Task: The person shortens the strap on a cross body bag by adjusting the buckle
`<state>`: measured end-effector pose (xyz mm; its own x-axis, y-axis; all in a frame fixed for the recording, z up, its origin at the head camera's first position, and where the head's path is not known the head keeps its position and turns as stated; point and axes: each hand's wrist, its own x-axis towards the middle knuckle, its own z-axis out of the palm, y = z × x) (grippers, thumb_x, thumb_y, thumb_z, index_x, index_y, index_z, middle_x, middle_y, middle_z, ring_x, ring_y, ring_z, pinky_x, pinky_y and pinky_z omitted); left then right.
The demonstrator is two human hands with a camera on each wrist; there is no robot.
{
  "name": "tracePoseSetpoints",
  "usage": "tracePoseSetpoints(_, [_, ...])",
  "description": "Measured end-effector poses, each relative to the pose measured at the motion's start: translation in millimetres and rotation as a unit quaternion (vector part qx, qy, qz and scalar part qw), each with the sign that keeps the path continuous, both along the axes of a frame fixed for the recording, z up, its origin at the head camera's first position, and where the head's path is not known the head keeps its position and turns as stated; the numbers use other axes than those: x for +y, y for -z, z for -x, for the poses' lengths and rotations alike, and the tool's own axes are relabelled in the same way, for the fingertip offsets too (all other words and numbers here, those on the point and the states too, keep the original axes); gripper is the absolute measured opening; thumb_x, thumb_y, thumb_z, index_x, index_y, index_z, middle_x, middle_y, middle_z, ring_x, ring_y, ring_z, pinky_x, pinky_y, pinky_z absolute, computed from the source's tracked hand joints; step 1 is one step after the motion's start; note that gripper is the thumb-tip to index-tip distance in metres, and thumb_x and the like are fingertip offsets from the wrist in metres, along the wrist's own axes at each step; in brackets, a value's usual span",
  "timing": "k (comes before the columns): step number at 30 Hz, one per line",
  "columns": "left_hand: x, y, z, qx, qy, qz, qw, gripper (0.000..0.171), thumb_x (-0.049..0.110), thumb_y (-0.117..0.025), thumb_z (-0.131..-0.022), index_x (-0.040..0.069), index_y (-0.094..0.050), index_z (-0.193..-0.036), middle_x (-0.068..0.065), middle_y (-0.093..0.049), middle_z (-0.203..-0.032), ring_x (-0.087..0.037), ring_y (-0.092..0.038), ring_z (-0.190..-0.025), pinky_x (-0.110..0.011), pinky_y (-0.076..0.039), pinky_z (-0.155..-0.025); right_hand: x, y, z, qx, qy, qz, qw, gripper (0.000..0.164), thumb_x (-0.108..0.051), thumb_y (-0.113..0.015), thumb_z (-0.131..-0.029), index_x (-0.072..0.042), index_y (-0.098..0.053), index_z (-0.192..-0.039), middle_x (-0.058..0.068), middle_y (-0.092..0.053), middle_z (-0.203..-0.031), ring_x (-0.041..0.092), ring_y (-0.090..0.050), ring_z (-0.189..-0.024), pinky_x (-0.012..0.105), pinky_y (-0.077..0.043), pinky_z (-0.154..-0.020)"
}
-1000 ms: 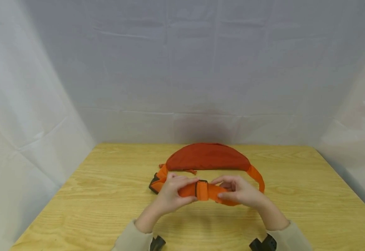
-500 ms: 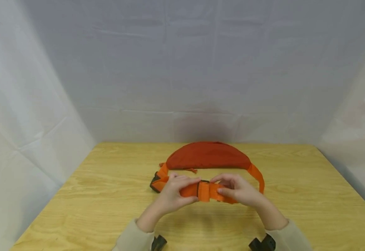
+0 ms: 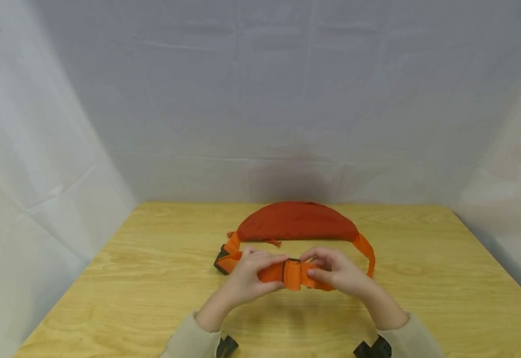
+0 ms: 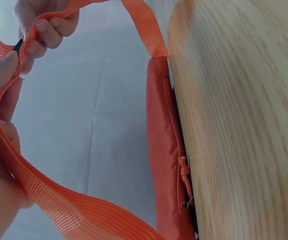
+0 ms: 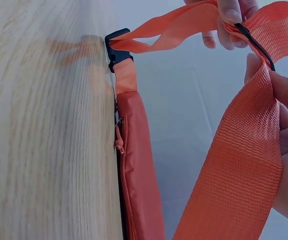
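A red-orange waist bag (image 3: 297, 222) lies at the back of the table, its orange strap (image 4: 59, 210) looping toward me. Held up off the wood, the strap's near part passes through a black slide adjuster (image 5: 256, 45). My left hand (image 3: 248, 276) grips the strap at the left of the adjuster, fingertips on its top edge and thumb below. On the other side my right hand (image 3: 337, 273) pinches the webbing between thumb and fingers. A short loop of strap stands out from the adjuster. The black side-release buckle (image 5: 118, 47) is fastened at the bag's left end.
The wooden table (image 3: 153, 288) stretches around the bag on all sides. White sheeting (image 3: 260, 99) hangs behind it and at both sides. Orange zipper pulls (image 4: 184, 172) dangle from the bag. Dark wrist-camera mounts (image 3: 226, 346) show below the sleeves.
The loop at the adjuster has grown larger, and the right hand has shifted slightly left along the strap. The strap's curve at the right has drawn in a little. The bag stays put.
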<state>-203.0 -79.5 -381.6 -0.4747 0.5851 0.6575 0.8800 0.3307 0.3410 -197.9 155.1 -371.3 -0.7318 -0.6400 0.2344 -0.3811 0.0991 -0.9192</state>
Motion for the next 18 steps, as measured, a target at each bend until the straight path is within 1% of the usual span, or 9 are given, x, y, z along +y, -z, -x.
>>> tracePoseSetpoints(4, [0.0, -1.3, 0.2, 0.005, -0.009, 0.003, 0.9999, 0.049, 0.017, -0.078, -0.065, 0.004, -0.063, -0.109, -0.003, -0.064, -0.097, -0.012, -0.056, -0.087, -0.034, -0.026, -0.074, -2.1, -0.8, 0.1, -0.012, 0.017, 0.001, 1.000, 0.021, -0.007, -0.053, -0.088, 0.010, -0.050, -0.100, 0.015, -0.062, -0.083, 0.012, -0.059, -0.070, 0.026, -0.047, -0.063])
tracePoseSetpoints(6, [0.2, -1.3, 0.2, 0.009, -0.014, 0.002, 0.9999, 0.049, 0.018, -0.078, -0.064, 0.004, -0.063, -0.109, -0.003, -0.064, -0.097, -0.012, -0.056, -0.087, -0.034, -0.027, -0.074, -2.3, -0.3, 0.4, -0.012, 0.014, 0.010, 1.000, 0.020, -0.007, -0.055, -0.087, 0.010, -0.051, -0.098, 0.016, -0.062, -0.083, 0.013, -0.060, -0.071, 0.027, -0.047, -0.063])
tracePoseSetpoints(9, [0.3, -1.3, 0.6, 0.018, -0.019, -0.002, 0.9996, 0.049, 0.018, -0.079, -0.064, 0.004, -0.063, -0.108, -0.003, -0.065, -0.096, -0.012, -0.056, -0.087, -0.034, -0.028, -0.074, -0.4, 0.9, 1.6, -0.009, -0.013, 0.032, 0.999, 0.023, -0.004, -0.056, -0.086, 0.013, -0.052, -0.102, 0.023, -0.060, -0.090, 0.016, -0.062, -0.078, 0.031, -0.049, -0.067])
tracePoseSetpoints(12, [0.2, -1.1, 1.1, 0.023, -0.021, -0.007, 0.9995, 0.049, 0.018, -0.079, -0.063, 0.004, -0.063, -0.108, -0.003, -0.065, -0.095, -0.013, -0.056, -0.086, -0.035, -0.028, -0.075, 3.1, 1.9, 2.6, -0.009, -0.041, 0.041, 0.998, 0.029, -0.001, -0.056, -0.085, 0.015, -0.050, -0.108, 0.029, -0.057, -0.098, 0.017, -0.061, -0.084, 0.034, -0.049, -0.069])
tracePoseSetpoints(14, [-0.1, -0.8, 1.3, 0.022, -0.020, -0.010, 0.9995, 0.049, 0.018, -0.079, -0.063, 0.004, -0.063, -0.108, -0.003, -0.065, -0.095, -0.013, -0.056, -0.086, -0.034, -0.028, -0.074, 5.1, 2.1, 3.2, -0.005, -0.048, 0.034, 0.998, 0.031, -0.001, -0.056, -0.085, 0.015, -0.049, -0.111, 0.030, -0.056, -0.102, 0.017, -0.061, -0.086, 0.034, -0.049, -0.070])
tracePoseSetpoints(18, [-0.1, -0.8, 1.2, 0.017, -0.017, -0.011, 0.9996, 0.049, 0.018, -0.079, -0.063, 0.004, -0.063, -0.108, -0.003, -0.065, -0.095, -0.013, -0.056, -0.087, -0.035, -0.028, -0.075, 6.9, 2.0, 4.0, 0.002, -0.042, 0.016, 0.999, 0.031, -0.003, -0.053, -0.087, 0.014, -0.049, -0.112, 0.029, -0.056, -0.103, 0.016, -0.060, -0.086, 0.033, -0.048, -0.070])
